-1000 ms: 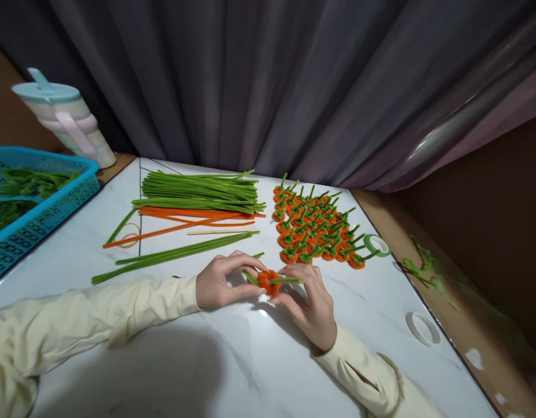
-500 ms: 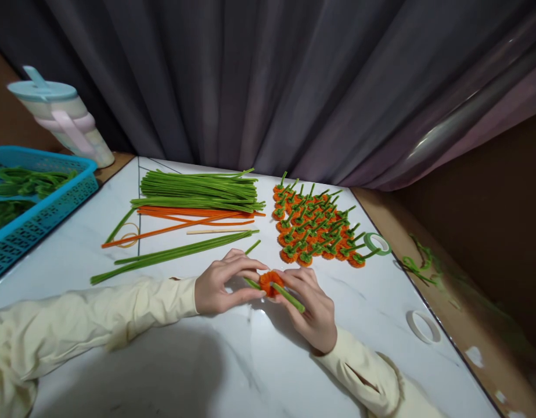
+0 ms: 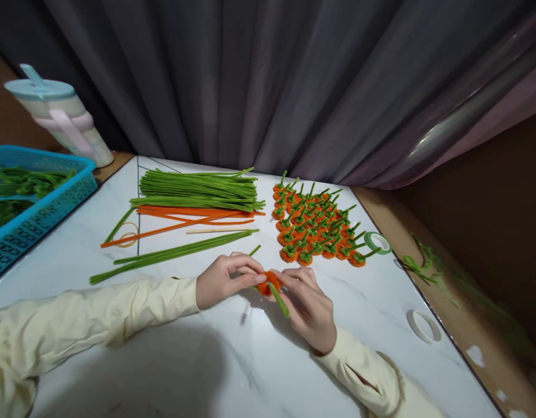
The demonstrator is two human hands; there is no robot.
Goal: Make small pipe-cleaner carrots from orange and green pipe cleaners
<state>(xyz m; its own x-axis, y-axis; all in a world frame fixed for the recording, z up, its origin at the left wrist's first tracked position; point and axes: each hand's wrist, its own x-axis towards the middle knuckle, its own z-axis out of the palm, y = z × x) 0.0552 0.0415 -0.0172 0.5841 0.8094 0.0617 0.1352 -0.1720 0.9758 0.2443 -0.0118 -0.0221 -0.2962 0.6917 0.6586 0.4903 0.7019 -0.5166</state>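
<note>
Between my two hands, above the white table (image 3: pixel 172 360), is a small orange pipe-cleaner pumpkin (image 3: pixel 264 287). A green pipe cleaner (image 3: pixel 280 301) passes through it and sticks out toward me; another green end shows behind my left fingers. My left hand (image 3: pixel 228 280) pinches the orange piece from the left, thumb in front. My right hand (image 3: pixel 309 302) grips its right side with thumb and fingers, partly hiding it. Beyond my right hand stand rows of finished-looking orange pumpkins with green stems (image 3: pixel 313 226).
Green pipe cleaners (image 3: pixel 198 190) lie piled at the back, with orange ones (image 3: pixel 193 216), a thin wooden stick (image 3: pixel 218 230) and rubber bands (image 3: pixel 127 235) before them. Tape rolls (image 3: pixel 378 242) sit at right. A blue basket (image 3: pixel 71 186) and a tumbler (image 3: pixel 71 122) stand at left.
My left thumb has moved up onto the front of the orange piece. The piece has shifted slightly left and turned, so the green end points more steeply down.
</note>
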